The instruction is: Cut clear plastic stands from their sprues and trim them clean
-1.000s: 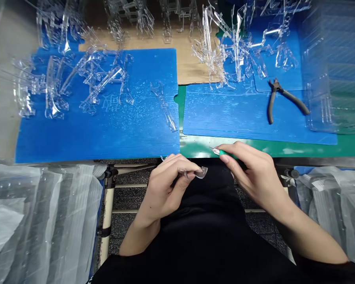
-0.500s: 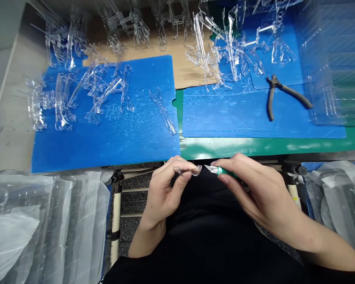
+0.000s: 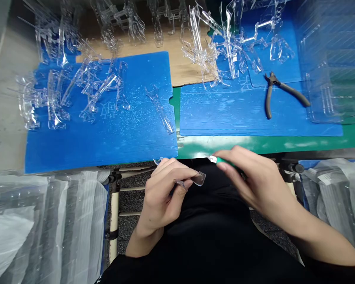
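Note:
My left hand (image 3: 165, 193) is closed on a clear plastic part (image 3: 199, 178), whose curved end sticks out past the fingertips toward the right. Another clear tip shows above the knuckles. Across a gap, my right hand (image 3: 254, 177) grips a craft knife (image 3: 223, 161) with a green handle; its light-coloured front end points left, and the blade is hard to make out. Both hands are in front of the table's near edge, over the dark clothing. A single clear part (image 3: 160, 110) lies on the left blue sheet (image 3: 130, 138).
Grey-handled cutters (image 3: 269, 94) lie on the right blue sheet (image 3: 219, 114). Tangled clear plastic parts (image 3: 90, 86) cover the left and back of the table. Clear trays (image 3: 328, 79) stand at the right. Wrapped stacks (image 3: 71, 221) flank the table's near side.
The knife has moved up and away from the plastic part, widening the gap. My left hand has turned and dropped slightly, so more of the part's curved end shows.

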### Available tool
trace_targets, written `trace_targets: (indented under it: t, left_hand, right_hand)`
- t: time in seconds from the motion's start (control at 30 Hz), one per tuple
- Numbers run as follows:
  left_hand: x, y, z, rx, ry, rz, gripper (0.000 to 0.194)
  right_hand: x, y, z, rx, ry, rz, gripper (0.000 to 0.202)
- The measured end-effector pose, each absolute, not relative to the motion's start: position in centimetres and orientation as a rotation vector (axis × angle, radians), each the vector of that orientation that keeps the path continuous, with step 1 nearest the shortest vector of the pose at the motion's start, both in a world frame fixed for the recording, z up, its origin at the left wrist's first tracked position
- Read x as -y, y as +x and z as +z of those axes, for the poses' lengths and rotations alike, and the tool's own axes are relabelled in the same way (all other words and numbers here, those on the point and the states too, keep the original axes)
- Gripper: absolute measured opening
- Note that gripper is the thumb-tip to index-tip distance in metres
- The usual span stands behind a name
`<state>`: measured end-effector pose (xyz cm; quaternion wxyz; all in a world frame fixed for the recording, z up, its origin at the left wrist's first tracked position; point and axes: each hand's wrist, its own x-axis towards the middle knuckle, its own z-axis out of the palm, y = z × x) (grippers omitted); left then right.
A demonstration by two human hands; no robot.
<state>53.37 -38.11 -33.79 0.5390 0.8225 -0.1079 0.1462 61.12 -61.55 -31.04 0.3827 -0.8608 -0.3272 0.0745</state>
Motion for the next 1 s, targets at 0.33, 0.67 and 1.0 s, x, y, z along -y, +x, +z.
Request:
trace_targets:
  t: [0.33,0.67,1.0]
  left_hand:
    - [38.7,53.4,-35.2,0.1,1.443,0.018,0.042]
    - [38.7,53.7,-35.7,0.168,1.469,0.012,0.042]
    - [38.7,53.9,-36.2,0.24,1.574,0.087,0.039]
  right_hand:
    - [60.2,61.3,-31.7,0.874,-1.926,0.236,0.031]
    - [60.3,60.3,-31.9,1.063,-1.901,0.202,0.052]
    - [60.9,60.6,-31.2,1.014,-1.794,0.295,0.05]
